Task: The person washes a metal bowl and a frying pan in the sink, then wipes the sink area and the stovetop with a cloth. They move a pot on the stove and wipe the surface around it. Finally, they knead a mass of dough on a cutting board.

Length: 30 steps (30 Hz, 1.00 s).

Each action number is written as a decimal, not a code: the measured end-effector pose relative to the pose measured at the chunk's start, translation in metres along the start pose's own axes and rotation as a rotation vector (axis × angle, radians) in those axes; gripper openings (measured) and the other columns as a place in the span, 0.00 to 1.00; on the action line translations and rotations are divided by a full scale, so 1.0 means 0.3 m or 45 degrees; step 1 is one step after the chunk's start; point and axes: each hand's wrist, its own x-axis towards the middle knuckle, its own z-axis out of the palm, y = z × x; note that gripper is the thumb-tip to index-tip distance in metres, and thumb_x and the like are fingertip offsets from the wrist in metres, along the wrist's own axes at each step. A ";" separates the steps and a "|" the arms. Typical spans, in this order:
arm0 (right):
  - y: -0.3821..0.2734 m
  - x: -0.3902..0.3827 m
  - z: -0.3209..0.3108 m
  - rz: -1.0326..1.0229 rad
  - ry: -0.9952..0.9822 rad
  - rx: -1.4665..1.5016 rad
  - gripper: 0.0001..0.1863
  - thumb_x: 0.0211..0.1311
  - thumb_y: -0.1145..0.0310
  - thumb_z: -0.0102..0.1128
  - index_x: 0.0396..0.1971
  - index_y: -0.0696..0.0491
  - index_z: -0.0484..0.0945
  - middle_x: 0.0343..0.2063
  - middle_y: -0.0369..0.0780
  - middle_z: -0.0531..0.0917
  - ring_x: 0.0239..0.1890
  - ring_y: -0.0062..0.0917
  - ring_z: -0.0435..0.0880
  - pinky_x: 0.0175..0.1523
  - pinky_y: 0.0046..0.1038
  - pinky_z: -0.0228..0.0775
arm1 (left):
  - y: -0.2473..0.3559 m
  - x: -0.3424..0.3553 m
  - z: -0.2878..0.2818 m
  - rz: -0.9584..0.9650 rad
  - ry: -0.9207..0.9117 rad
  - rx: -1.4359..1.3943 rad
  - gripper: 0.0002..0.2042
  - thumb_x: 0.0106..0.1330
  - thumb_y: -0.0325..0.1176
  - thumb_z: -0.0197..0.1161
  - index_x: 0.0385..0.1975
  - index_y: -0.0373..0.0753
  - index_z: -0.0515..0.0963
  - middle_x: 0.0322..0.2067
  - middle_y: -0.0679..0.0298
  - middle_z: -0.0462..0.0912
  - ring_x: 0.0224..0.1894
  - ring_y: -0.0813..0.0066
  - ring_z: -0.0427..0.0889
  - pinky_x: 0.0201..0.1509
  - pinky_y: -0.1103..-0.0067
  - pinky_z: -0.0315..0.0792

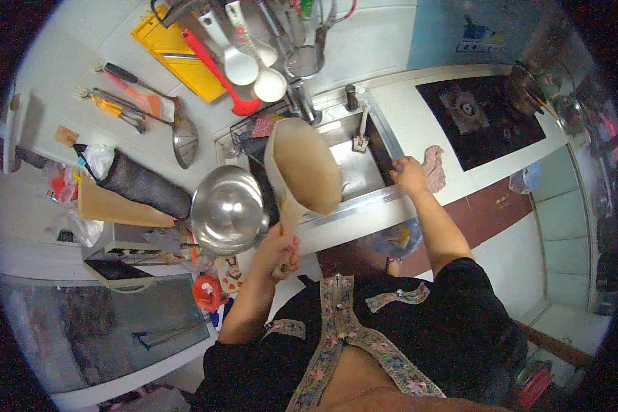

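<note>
My left hand [279, 248] grips the handle of a beige pan [305, 165], which is tilted up on edge over the steel sink [359, 165]. My right hand [410, 175] rests on the sink's right front rim, fingers curled on the edge, holding nothing I can make out. A pink cloth [434, 167] lies just right of that hand on the counter. A round steel bowl [228, 209] sits left of the pan, close to my left hand.
A black stove top [487, 117] lies right of the sink. Ladles, spoons and a red spatula [220, 72] hang on the wall above, beside a yellow board [175, 55]. The tap [302, 99] stands behind the sink. Clutter and bags fill the left counter.
</note>
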 end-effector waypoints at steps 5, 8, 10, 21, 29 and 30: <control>0.090 -0.013 -0.042 0.155 -0.094 -0.263 0.37 0.54 0.55 0.69 0.65 0.43 0.69 0.73 0.50 0.54 0.76 0.51 0.47 0.74 0.56 0.47 | -0.057 -0.066 0.115 0.059 0.169 -0.134 0.26 0.52 0.23 0.55 0.55 0.42 0.66 0.31 0.61 0.73 0.14 0.73 0.71 0.13 0.75 0.66; 0.255 -0.022 -0.030 0.135 -0.148 -0.249 0.41 0.57 0.51 0.66 0.70 0.46 0.62 0.75 0.51 0.46 0.76 0.54 0.41 0.75 0.57 0.39 | -0.094 -0.092 0.210 0.134 0.250 -0.124 0.28 0.51 0.22 0.55 0.57 0.42 0.66 0.30 0.60 0.73 0.14 0.72 0.71 0.12 0.76 0.67; 0.367 -0.039 0.019 -0.039 -0.112 -0.331 0.44 0.56 0.51 0.67 0.71 0.47 0.59 0.74 0.51 0.50 0.76 0.52 0.45 0.75 0.56 0.39 | -0.116 -0.094 0.259 0.199 0.246 -0.075 0.29 0.50 0.22 0.54 0.58 0.42 0.66 0.30 0.60 0.73 0.13 0.72 0.72 0.12 0.77 0.68; 0.607 0.023 -0.045 -0.622 0.147 0.022 0.19 0.58 0.74 0.59 0.52 0.50 0.79 0.58 0.44 0.78 0.67 0.45 0.69 0.70 0.43 0.60 | -0.207 -0.156 0.504 0.284 0.525 -0.026 0.38 0.49 0.19 0.50 0.68 0.41 0.62 0.30 0.57 0.75 0.13 0.73 0.73 0.12 0.80 0.71; 0.723 0.011 -0.058 -0.020 0.088 0.909 0.14 0.65 0.70 0.54 0.49 0.53 0.80 0.45 0.43 0.85 0.50 0.34 0.82 0.58 0.33 0.72 | -0.228 -0.149 0.504 0.240 0.282 -0.359 0.34 0.48 0.20 0.53 0.63 0.39 0.66 0.33 0.55 0.75 0.14 0.71 0.72 0.11 0.78 0.69; 0.756 0.025 -0.059 -0.016 0.016 1.264 0.15 0.66 0.70 0.51 0.50 0.55 0.79 0.45 0.43 0.85 0.47 0.32 0.83 0.54 0.32 0.74 | -0.237 -0.149 0.499 0.219 0.254 -0.445 0.34 0.48 0.20 0.54 0.63 0.38 0.66 0.33 0.54 0.75 0.14 0.70 0.72 0.11 0.77 0.69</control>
